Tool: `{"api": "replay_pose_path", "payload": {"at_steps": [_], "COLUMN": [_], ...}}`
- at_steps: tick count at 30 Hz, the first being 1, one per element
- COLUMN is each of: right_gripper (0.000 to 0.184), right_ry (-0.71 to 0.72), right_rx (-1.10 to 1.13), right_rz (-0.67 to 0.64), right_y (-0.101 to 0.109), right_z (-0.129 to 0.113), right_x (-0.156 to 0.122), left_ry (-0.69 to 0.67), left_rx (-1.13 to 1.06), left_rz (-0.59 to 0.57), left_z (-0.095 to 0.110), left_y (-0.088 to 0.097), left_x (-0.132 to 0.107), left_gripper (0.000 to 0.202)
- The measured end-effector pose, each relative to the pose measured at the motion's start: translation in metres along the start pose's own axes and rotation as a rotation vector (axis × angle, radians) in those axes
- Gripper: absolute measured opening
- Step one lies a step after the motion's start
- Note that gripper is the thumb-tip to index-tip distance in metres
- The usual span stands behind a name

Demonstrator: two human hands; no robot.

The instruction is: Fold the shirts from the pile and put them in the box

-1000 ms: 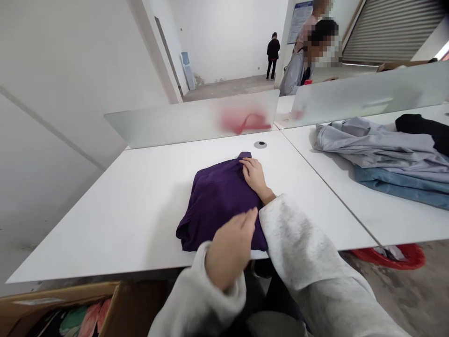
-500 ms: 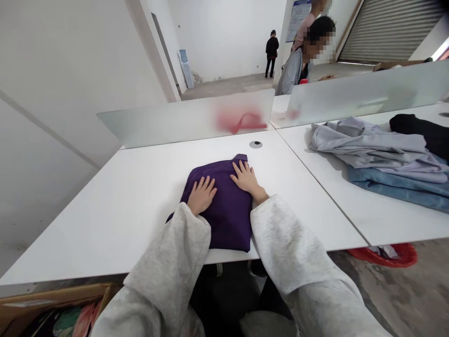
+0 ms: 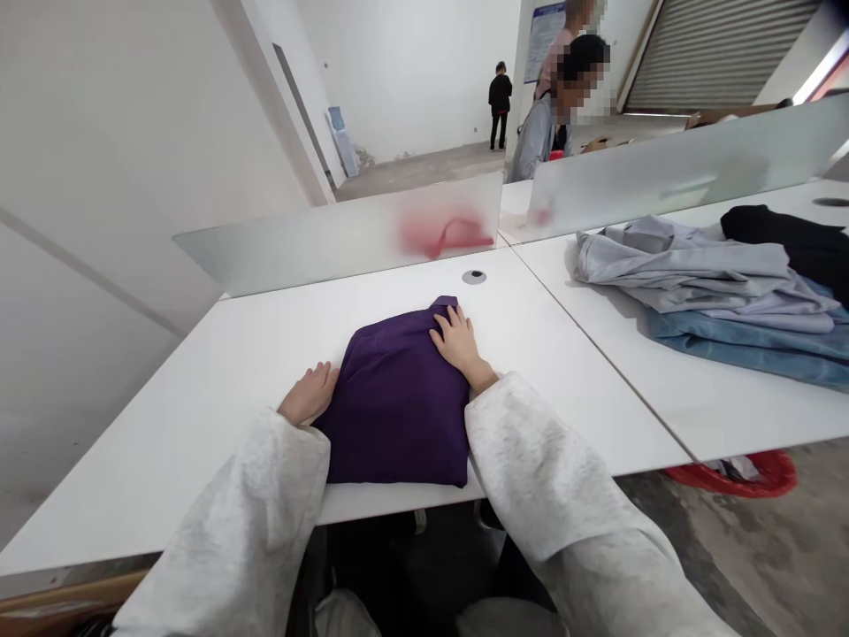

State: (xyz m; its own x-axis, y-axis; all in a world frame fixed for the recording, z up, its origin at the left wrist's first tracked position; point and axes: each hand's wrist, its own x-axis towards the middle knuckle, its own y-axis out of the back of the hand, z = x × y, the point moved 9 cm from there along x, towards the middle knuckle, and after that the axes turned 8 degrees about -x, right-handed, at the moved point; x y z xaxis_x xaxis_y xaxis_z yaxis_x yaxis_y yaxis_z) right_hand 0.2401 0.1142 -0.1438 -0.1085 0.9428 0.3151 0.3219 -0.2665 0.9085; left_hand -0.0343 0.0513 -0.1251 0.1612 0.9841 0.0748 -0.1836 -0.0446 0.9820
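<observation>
A folded purple garment (image 3: 394, 398) lies flat on the white table (image 3: 199, 398) in front of me. My right hand (image 3: 455, 341) rests palm down on its far right corner, fingers spread. My left hand (image 3: 310, 394) lies at the garment's left edge, fingers stretched along the fabric and the table. Neither hand grips anything. Both arms wear light grey sleeves.
A pile of grey, blue and black clothes (image 3: 716, 283) lies on the adjoining table to the right. Frosted dividers (image 3: 318, 239) stand along the far edge. A round cable hole (image 3: 474, 277) sits behind the garment. A red basin (image 3: 749, 473) is on the floor. People stand beyond the dividers.
My left hand came down onto the garment, then slid left to its edge. The garment now lies flatter and squarer. My right hand stayed on the far right corner.
</observation>
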Motion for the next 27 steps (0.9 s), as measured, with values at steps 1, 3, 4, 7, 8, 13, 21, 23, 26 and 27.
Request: {"api": "replay_pose_path", "payload": {"at_steps": [1, 3, 4, 7, 8, 13, 21, 23, 26, 27], "right_gripper": [0.049, 0.047, 0.046, 0.048, 0.049, 0.051, 0.049, 0.048, 0.05, 0.051], "right_ry": [0.001, 0.045, 0.077, 0.131, 0.13, 0.124, 0.082, 0.086, 0.065, 0.032], "right_rx": [0.003, -0.007, -0.017, -0.064, -0.08, -0.114, -0.08, -0.048, -0.009, -0.014], "right_rz": [0.052, 0.131, 0.145, 0.083, 0.045, -0.104, -0.168, -0.152, -0.069, -0.031], "right_y": [0.006, 0.016, 0.017, 0.01, 0.005, -0.011, -0.015, -0.013, -0.005, -0.002], "right_z": [-0.001, -0.008, -0.011, -0.017, -0.016, -0.01, -0.004, -0.003, 0.003, 0.009], "right_x": [0.0, -0.001, -0.002, -0.002, -0.002, -0.002, 0.0, 0.002, 0.005, 0.006], "left_ry": [-0.009, -0.056, -0.11, -0.286, -0.317, -0.294, 0.036, 0.093, 0.113, 0.109], "left_rx": [-0.035, -0.07, -0.074, -0.049, -0.036, -0.022, -0.105, -0.127, -0.172, -0.193], "left_rz": [0.004, -0.013, -0.032, -0.097, -0.107, -0.045, -0.03, -0.021, 0.02, 0.034], "left_z": [0.011, 0.042, 0.063, 0.127, 0.142, 0.149, 0.036, 0.017, 0.008, 0.008], "left_y": [0.003, 0.0, -0.005, -0.03, -0.039, -0.061, -0.049, -0.046, -0.044, -0.044], "left_x": [0.008, 0.025, 0.032, 0.048, 0.053, 0.075, 0.086, 0.082, 0.076, 0.075], "left_gripper": [0.049, 0.053, 0.053, 0.052, 0.052, 0.055, 0.062, 0.064, 0.062, 0.06]}}
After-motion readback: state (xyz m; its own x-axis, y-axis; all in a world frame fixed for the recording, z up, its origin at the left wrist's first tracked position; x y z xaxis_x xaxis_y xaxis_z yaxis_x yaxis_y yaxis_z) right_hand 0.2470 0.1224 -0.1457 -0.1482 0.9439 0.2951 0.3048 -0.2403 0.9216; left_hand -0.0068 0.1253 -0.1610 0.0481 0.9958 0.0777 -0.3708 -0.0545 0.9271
